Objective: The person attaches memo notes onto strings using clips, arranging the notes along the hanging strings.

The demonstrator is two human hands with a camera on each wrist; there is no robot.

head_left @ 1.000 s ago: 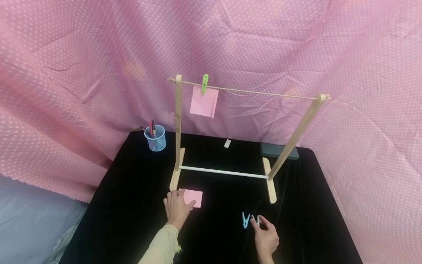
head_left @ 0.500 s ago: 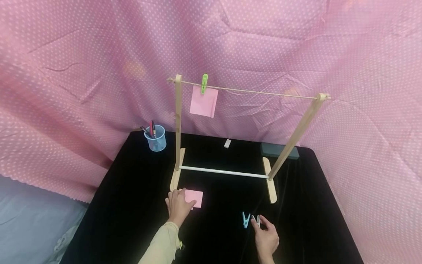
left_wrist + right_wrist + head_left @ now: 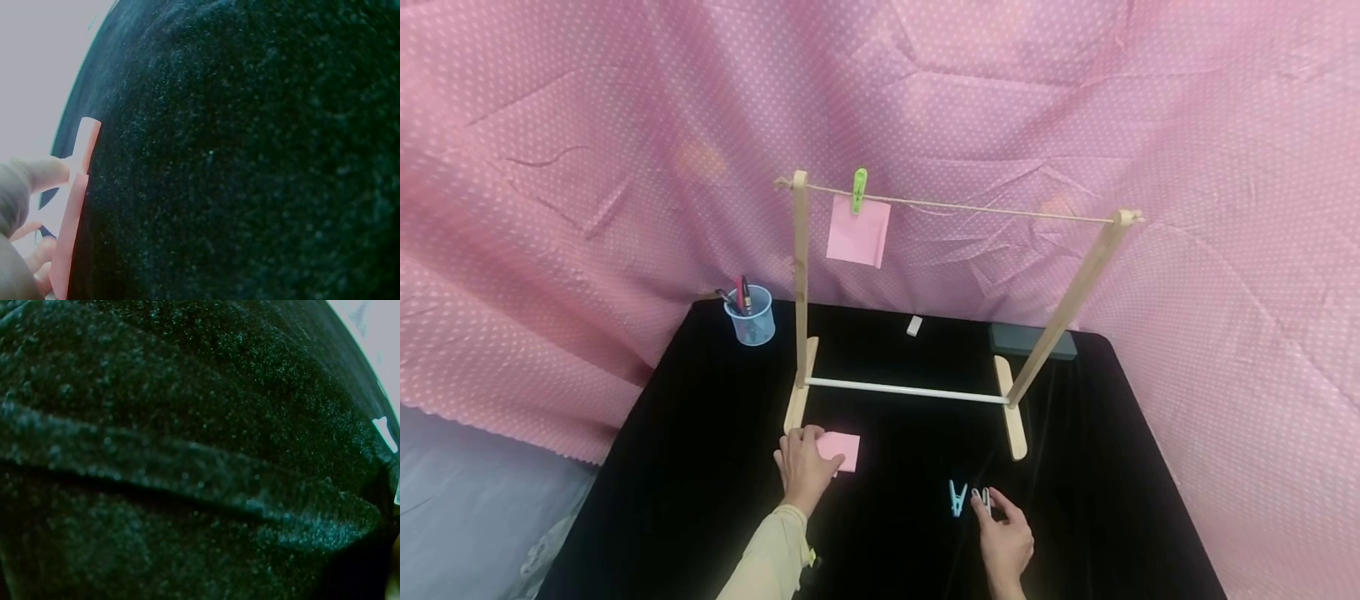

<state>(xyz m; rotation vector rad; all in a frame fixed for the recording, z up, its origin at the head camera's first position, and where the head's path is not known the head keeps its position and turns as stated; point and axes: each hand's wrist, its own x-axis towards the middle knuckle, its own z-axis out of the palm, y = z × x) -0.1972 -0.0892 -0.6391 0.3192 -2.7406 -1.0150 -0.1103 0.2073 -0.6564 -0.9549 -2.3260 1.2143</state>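
Note:
In the head view my left hand (image 3: 806, 472) lies over the left part of a pink sticky note pad (image 3: 844, 451) on the table, thumb at its near edge and fingers at its far left side. The left wrist view shows the thumb against the pink pad (image 3: 70, 237) with fingers curled on its other side. At front right my right hand (image 3: 1006, 540) pinches a white clothespin (image 3: 987, 501) between thumb and index finger. A blue clothespin (image 3: 957, 498) lies just left of it. The right wrist view shows mostly black cloth.
A wooden frame (image 3: 801, 283) carries a string (image 3: 985, 209), where a green clothespin (image 3: 859, 192) holds a pink note (image 3: 854, 237). Behind stand a blue pen cup (image 3: 752, 321), a white eraser-like block (image 3: 913, 326) and a dark grey block (image 3: 1030, 340). Polka-dot curtain borders the table.
Both hands keep nearly the same places, the left on the pad and the right on the white clothespin. The head view has shifted slightly.

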